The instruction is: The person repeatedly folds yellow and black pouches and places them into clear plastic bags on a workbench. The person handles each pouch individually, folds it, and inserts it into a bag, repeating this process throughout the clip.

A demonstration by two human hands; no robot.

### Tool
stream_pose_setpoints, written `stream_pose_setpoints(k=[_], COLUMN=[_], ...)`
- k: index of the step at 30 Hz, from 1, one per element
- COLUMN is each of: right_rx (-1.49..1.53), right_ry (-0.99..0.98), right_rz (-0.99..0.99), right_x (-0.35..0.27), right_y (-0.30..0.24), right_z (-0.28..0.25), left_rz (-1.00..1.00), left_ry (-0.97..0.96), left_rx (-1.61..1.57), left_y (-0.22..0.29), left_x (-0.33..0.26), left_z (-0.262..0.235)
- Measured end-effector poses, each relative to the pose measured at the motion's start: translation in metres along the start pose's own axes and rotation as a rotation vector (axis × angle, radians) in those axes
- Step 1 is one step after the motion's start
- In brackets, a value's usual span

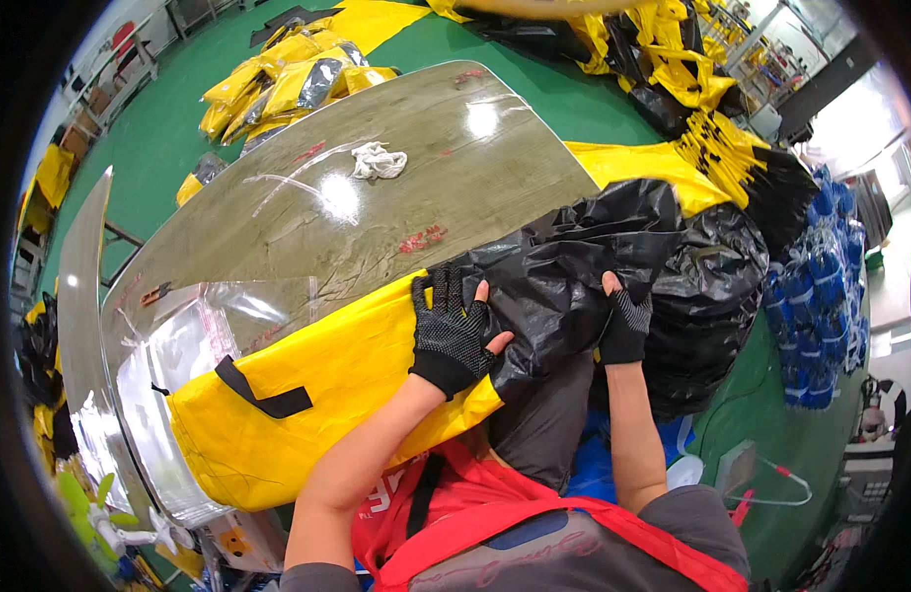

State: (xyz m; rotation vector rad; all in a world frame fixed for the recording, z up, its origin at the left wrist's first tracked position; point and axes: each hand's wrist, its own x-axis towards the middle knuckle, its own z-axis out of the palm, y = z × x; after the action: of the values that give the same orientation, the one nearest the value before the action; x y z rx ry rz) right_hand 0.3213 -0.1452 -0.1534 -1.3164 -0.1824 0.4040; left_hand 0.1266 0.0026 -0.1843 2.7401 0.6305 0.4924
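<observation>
A large yellow and black bag [298, 380] of shiny sheet material lies across the near side of the table, its yellow end with a black strap handle [263, 395] to the left. My left hand [451, 331], in a black dotted glove with bare fingertips, rests flat with fingers spread where yellow meets black. My right hand [625, 326], gloved alike, is closed on the crumpled black part of the bag, thumb on top; its other fingers are partly hidden. Beyond my hands the black part runs rightward into a pile of black sheeting [717, 286].
Clear plastic bags [174, 375] lie at the table's [446, 148] left end, near small thread snips [156, 293]. A white cloth bundle [379, 161] sits farther back. Packed yellow bundles [278, 84] lie on the green floor; blue bundles [821, 286] stand at the right.
</observation>
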Motion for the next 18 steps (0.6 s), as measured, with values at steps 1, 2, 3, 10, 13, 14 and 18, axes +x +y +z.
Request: stream_pose_setpoints(k=[1, 2, 3, 10, 13, 14, 18], right_rx=[-0.131, -0.261, -0.606, -1.102, -1.188, -1.173, -1.479], right_ry=[0.001, 0.0, 0.009, -0.955, -1.004, -1.021, -1.13], right_rz=[-0.124, -0.249, -0.491, -1.063, -0.992, -1.002, -0.888], right_x=[-0.001, -0.003, -0.005, -0.121, -0.13, -0.131, -0.144], right_y=[0.001, 0.0, -0.006, -0.017, -0.021, -0.02, 0.008], right_z=[0.003, 0.006, 0.007, 0.099, 0.107, 0.109, 0.101], left_rz=[-0.016, -0.033, -0.049, -0.233, -0.179, -0.122, -0.27], left_ry=[0.012, 0.025, 0.039, 0.056, -0.003, -0.017, -0.282], left_rx=[-0.083, -0.167, -0.25, -1.321, -1.413, -1.268, -0.098], left_y=[-0.002, -0.003, -0.003, -0.01, -0.036, -0.045, -0.1], left_x=[0.003, 0.006, 0.008, -0.018, -0.045, -0.055, -0.133], left_z=[0.001, 0.001, 0.001, -0.005, -0.048, -0.059, -0.12])
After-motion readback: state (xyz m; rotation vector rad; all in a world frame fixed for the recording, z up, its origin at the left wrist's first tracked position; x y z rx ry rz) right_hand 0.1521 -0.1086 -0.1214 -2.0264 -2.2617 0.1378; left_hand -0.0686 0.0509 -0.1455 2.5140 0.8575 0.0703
